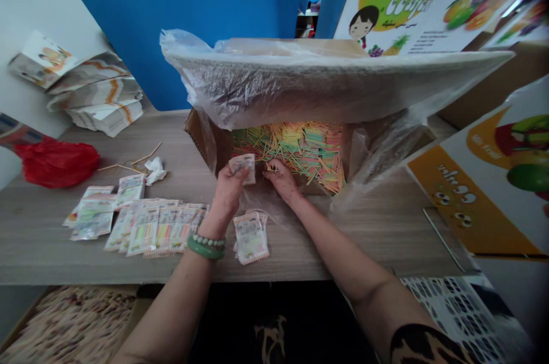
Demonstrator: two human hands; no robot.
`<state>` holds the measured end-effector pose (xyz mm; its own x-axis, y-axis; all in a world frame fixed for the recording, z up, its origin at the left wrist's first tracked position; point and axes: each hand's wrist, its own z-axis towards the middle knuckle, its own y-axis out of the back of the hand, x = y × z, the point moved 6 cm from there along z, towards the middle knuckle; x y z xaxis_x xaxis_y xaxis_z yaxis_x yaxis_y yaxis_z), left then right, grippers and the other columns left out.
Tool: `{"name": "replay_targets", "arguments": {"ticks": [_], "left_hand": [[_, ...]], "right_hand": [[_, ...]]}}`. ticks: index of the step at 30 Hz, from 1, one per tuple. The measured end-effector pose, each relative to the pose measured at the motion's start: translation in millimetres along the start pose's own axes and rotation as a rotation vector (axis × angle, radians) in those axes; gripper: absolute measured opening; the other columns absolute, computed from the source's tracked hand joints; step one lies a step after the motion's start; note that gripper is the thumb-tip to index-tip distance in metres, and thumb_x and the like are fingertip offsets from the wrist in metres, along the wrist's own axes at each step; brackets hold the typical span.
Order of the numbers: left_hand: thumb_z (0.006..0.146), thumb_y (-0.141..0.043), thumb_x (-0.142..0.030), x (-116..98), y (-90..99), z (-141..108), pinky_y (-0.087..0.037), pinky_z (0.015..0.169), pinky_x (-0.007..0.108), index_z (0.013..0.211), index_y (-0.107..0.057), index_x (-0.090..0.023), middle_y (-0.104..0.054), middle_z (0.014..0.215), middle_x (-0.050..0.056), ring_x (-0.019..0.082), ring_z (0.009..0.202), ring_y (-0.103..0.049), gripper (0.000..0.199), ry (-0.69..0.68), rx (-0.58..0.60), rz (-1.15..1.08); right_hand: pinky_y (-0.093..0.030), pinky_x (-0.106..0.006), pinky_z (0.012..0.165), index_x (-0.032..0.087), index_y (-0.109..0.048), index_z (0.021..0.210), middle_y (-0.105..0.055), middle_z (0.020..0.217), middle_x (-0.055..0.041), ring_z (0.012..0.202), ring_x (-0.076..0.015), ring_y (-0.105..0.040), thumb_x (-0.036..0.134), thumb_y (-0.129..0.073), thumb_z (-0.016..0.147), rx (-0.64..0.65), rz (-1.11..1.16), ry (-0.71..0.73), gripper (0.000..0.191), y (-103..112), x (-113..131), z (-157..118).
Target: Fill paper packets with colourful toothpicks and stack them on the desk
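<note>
My left hand (pixel 229 186) is closed on a small printed clear packet (pixel 247 165), held upright at the front of an open carton. Just to its right, my right hand (pixel 283 181) has its fingers curled together by the carton's front edge; what they hold, if anything, is too small to make out. Thin pastel sticks (pixel 300 150) in pink, green, yellow and orange lie loose in the carton, which has a clear plastic liner (pixel 257 90). Below my hands rests a small pile of packets (pixel 251 240). More packets with coloured sticks inside (pixel 163 230) overlap in a row at left.
A red plastic bag (pixel 58 163), a crumpled tissue (pixel 155 170) and stacked flat cartons (pixel 100 92) occupy the table's left side. Printed fruit boxes (pixel 493 181) stand at right, near a bent metal rod (pixel 444 240). A blue panel (pixel 184 4) rises behind.
</note>
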<state>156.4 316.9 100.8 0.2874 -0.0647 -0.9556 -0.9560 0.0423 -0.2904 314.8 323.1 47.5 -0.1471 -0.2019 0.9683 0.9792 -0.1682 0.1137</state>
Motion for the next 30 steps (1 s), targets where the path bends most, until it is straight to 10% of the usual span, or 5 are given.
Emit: {"name": "replay_targets", "arguments": {"ticks": [9,22,30], "left_hand": [[0.045,-0.089,-0.031,19.1,4.8,-24.9,-0.054,0.065,0.033,0.083,-0.068,-0.014,-0.070,0.079,0.005,0.020,0.067,-0.064,0.047,0.326,-0.002,-0.202],[0.057,-0.085,-0.037,8.4,17.6,-50.9,-0.048,0.065,0.027,0.085,-0.072,-0.013,-0.068,0.077,0.003,0.013,0.065,-0.059,0.038,0.209,0.108,-0.052],[0.061,-0.078,-0.036,6.6,20.2,-48.1,-0.037,0.059,0.024,0.068,-0.068,-0.014,-0.059,0.065,-0.001,0.010,0.060,-0.047,0.026,0.068,0.086,0.190]], "right_hand": [[-0.042,-0.030,0.080,0.023,-0.059,0.080,-0.061,0.080,0.0010,0.082,-0.0182,-0.056,0.035,-0.058,0.074,-0.013,-0.068,0.041,0.013,3.1,8.5,-4.5],[-0.045,-0.032,0.077,0.022,-0.059,0.081,-0.065,0.070,0.0008,0.072,-0.0167,-0.060,0.033,-0.048,0.079,0.076,-0.178,0.038,0.016,2.3,25.1,-9.8],[-0.047,-0.027,0.061,0.023,-0.055,0.091,-0.068,0.068,0.0023,0.067,-0.0164,-0.067,0.044,-0.063,0.081,-0.054,0.361,-0.071,0.024,12.1,74.2,-12.3]]}}
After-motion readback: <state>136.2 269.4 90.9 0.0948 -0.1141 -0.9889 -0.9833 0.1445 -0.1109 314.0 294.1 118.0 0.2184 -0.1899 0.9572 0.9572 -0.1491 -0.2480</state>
